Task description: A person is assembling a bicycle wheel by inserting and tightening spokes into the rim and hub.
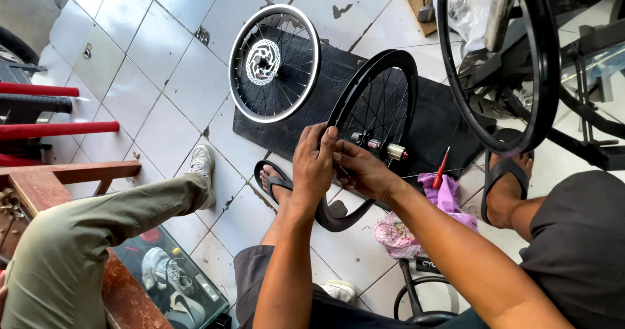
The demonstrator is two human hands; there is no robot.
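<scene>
Left hand [314,166] curled over the near edge of the black rim [374,117], fingers closed on it. Right hand [361,171] just at 3 o'clock of the left, fingertips pinched at the rim's inner side among the spokes; whether anything small sits between them, cannot tell. Rim held upright over the tiled floor [163,55], silver hub [390,150] at its centre, bottom edge down between two sandalled feet. At 11 o'clock from the hands, a second wheel [275,63] with a silver-edged rim and a disc rotor, lying on a black mat [443,124]. At 3 o'clock, a red-handled tool [441,169] beside a pink cloth [446,195]. At 4 o'clock, a pale pink bag [394,232] on the floor, contents not discernible. At 1 o'clock, a large black tyred wheel [501,62]. At 8 o'clock, another person's leg in olive trousers [97,238].
</scene>
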